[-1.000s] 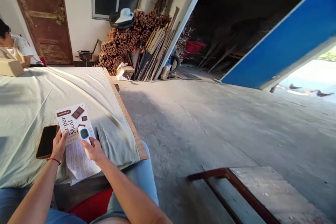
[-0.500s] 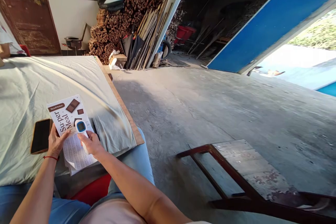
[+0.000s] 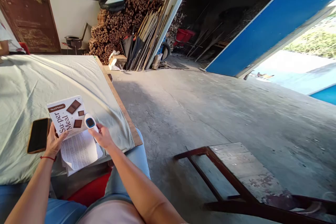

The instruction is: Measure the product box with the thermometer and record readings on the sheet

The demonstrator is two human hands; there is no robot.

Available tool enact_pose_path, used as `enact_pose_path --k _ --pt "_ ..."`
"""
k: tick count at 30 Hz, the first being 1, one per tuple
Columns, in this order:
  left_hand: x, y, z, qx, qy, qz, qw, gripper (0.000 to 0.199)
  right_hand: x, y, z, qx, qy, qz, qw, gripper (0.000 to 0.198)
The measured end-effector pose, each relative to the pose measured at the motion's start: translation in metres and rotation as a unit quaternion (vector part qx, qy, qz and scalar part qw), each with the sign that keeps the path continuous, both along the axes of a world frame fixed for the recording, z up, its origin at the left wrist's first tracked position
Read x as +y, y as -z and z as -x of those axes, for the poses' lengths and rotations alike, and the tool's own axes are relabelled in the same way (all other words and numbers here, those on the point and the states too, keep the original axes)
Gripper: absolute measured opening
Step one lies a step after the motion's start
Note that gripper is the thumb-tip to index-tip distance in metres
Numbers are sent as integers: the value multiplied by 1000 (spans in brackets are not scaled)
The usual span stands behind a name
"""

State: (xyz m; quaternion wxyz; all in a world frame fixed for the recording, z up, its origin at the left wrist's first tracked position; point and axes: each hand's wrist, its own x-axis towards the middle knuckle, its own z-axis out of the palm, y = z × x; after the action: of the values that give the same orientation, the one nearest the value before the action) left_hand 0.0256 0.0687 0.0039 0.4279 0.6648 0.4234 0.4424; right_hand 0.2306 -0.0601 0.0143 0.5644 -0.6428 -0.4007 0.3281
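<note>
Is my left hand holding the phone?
No, your left hand grips the white package, while the phone lies on the tablecloth beside it.

The box (image 3: 63, 112) has a smooth, printed card face with a faint sheen, while the thermometer-like device (image 3: 90, 122) looks like smooth white plastic around a dark, glossy screen. The sheets (image 3: 77, 150) are thin matt paper, curling at one edge; the phone (image 3: 38, 135) shows a flat, glassy black face. Wrinkled matt cloth (image 3: 23, 91) covers the surface (image 3: 120, 102), whose bare rim looks like plain wood. The floor (image 3: 189, 112) is matt, roughish grey concrete. The low furniture (image 3: 243, 168) has a scuffed, patchy wooden top; the door (image 3: 26, 17) is worn brown wood, the firewood (image 3: 110, 29) rough and splintery, the blue panel (image 3: 265, 35) smooth
</note>
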Motion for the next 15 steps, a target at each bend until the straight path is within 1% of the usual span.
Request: enact_pose_path --k 2,4,6,8,9,11,13,15 --pt "2 -3 2 -26 13 52 998 74 1 6 -23 -126 38 20 991 30" --pt "5 -8 2 -49 15 77 996 73 3 13 -46 -224 76 72 969 33" --pt "8 -13 -1 -66 11 72 995 71 5 19 -64 -292 98 137 941 35" --pt "13 -18 -8 -83 -13 46 995 71 6 23 -76 -334 106 196 916 35" --pt "17 -20 -11 -89 -31 31 995 73 6 24 -80 -349 106 214 906 36" --pt "27 -22 -18 -87 -59 11 994 79 6 26 -82 -380 111 212 894 40" --pt "40 -20 -23 -64 -69 5 996 82 8 28 -76 -403 118 159 893 41" --pt "52 -16 -25 -28 -73 3 997 83 12 31 -64 -404 103 96 904 35"
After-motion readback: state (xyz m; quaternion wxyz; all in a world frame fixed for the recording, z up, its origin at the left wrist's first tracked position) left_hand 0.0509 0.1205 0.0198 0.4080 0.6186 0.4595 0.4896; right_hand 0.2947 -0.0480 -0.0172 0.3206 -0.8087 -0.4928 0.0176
